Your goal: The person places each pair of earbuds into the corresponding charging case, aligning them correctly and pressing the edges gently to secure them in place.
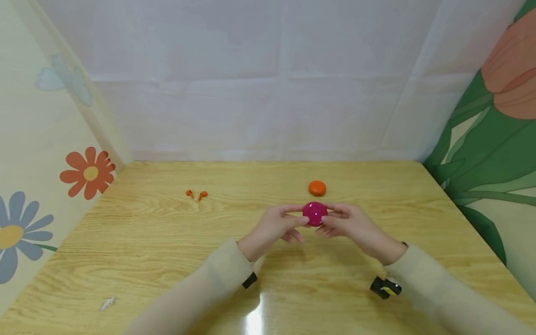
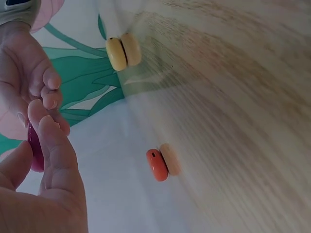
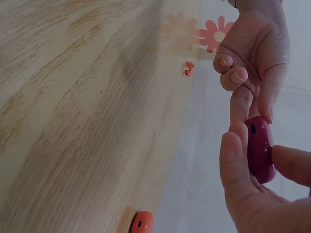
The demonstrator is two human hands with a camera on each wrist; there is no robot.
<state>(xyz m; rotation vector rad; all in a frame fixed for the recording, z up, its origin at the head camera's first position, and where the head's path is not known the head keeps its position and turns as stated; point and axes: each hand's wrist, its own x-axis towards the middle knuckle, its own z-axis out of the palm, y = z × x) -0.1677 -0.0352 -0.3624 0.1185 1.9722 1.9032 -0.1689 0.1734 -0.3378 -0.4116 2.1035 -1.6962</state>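
Observation:
A glossy magenta case [image 1: 315, 214], rounded, with a small dark port in the right wrist view [image 3: 261, 150], is held above the table between both hands. My left hand [image 1: 276, 228] pinches its left side between thumb and fingers, and my right hand [image 1: 360, 228] pinches its right side. The left wrist view shows only part of the case [image 2: 36, 150], the rest being hidden by fingers. Just beyond the hands an orange case [image 1: 317, 188] rests on the table. Two orange earbuds [image 1: 190, 193] lie apart from it, farther left.
A yellow case [image 2: 116, 53] rests on the table [image 1: 125, 242] in the left wrist view. White cloth [image 1: 268, 116] hangs behind the table, with flower-patterned panels on both sides. A small pale mark [image 1: 107, 304] is at the table's front left.

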